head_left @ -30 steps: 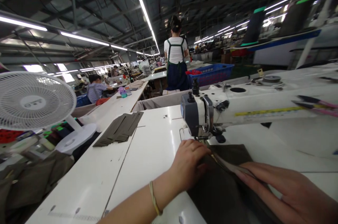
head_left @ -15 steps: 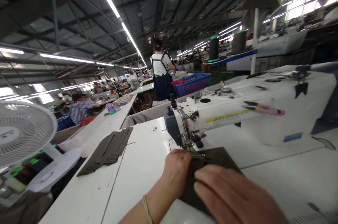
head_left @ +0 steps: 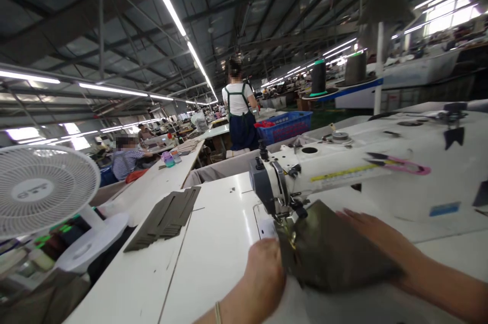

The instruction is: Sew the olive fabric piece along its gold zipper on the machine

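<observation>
Factory hall, long light strips overhead, rows of white worktop (head_left: 213, 242). Sewing machine (head_left: 343, 171) on the near worktop, head to the left.

Change since half a second ago: dark fabric (head_left: 331, 253) then lay flat with the right hand spread on top; now it is raised and tented under the machine head. Right hand (head_left: 375, 235) has shifted to the fabric's far right edge, fingers flat on it, not closed. Left hand (head_left: 265, 278) stays at the fabric's left edge by the needle; whether its grip is closed on the cloth, cannot tell.

Room: bare worktop left of the left hand up to a stack of dark strips (head_left: 165, 218). Fan (head_left: 41, 189) beyond the left edge. Machine arm closes off the right and back. Pink snips (head_left: 400, 164) lie on the arm.
</observation>
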A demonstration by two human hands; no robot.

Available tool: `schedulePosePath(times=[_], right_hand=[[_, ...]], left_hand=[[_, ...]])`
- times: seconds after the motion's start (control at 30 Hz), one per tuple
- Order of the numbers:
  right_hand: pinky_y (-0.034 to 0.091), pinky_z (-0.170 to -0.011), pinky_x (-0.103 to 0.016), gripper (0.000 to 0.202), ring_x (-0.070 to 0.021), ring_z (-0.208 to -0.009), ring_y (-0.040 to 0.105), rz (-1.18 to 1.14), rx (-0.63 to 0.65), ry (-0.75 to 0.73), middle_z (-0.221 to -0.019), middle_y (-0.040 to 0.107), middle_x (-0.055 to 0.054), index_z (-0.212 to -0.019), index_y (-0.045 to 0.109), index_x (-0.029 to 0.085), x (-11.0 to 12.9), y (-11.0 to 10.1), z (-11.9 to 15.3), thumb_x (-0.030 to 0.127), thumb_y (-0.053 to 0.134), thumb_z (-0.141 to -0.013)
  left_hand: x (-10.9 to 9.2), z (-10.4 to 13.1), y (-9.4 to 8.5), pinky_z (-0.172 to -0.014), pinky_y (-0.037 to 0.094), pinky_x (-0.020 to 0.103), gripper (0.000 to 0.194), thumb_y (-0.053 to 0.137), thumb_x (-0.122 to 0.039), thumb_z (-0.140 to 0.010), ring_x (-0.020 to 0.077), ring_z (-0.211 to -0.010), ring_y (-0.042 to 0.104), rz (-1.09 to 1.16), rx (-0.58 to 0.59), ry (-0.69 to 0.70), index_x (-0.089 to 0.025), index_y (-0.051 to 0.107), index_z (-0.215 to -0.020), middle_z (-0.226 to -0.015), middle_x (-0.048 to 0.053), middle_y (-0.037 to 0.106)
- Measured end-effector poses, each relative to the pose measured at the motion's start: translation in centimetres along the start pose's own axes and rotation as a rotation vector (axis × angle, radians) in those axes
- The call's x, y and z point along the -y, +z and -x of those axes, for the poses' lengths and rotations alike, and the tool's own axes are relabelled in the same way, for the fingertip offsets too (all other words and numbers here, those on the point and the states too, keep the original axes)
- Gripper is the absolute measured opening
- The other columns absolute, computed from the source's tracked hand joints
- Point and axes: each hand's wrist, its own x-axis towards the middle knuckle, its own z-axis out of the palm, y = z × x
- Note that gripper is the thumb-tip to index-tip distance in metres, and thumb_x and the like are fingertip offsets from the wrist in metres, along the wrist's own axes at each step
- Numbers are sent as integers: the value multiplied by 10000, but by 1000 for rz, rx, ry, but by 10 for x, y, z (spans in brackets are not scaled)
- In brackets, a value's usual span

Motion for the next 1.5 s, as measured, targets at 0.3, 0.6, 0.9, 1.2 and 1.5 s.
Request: schedulePosePath(times=[0.3,0.6,0.9,1.2,1.5], right_hand=[[522,-856,-404,352,-269,-979,600,-311,20,180,-1087,625,-96,-983,690,205,-11,3,9,339,372,-915],[475,-435,-281,470,-225,-547,612,-831,289,592,-697,646,-83,-1044,649,128,-32,12,-42,455,345,-898],[487,-778,-384,271,-269,-851,614,-627,249,345,-875,651,-62,-807,644,206,-42,9,-43,389,444,-800],[419,-658,-422,466,-296,-721,540,-119,202,283,-671,542,-79,-616,520,204,-36,20,-46,538,342,-888],[469,-755,-432,353,-268,-837,556,107,-14,-135,-879,600,-133,-876,619,111,38,11,-47,209,295,-976]], left_hand=[[-1,11,-1,-838,472,378,195,450,-139,-785,223,-971,582,215,70,-91,-153,569,-939,-984,92,650],[-5,7,14,-1017,337,517,354,521,-200,-702,294,-1080,528,154,121,-185,-160,608,-1043,-1048,99,643],[-8,5,12,-944,388,505,343,529,-190,-675,300,-1038,532,158,128,-192,-145,616,-1004,-989,99,648],[-11,-4,1,-822,415,478,155,523,-142,-696,277,-898,511,106,284,-255,-161,578,-840,-908,90,613],[-9,0,3,-784,458,450,133,486,-113,-714,247,-877,512,218,98,-359,-164,503,-836,-924,87,585]])
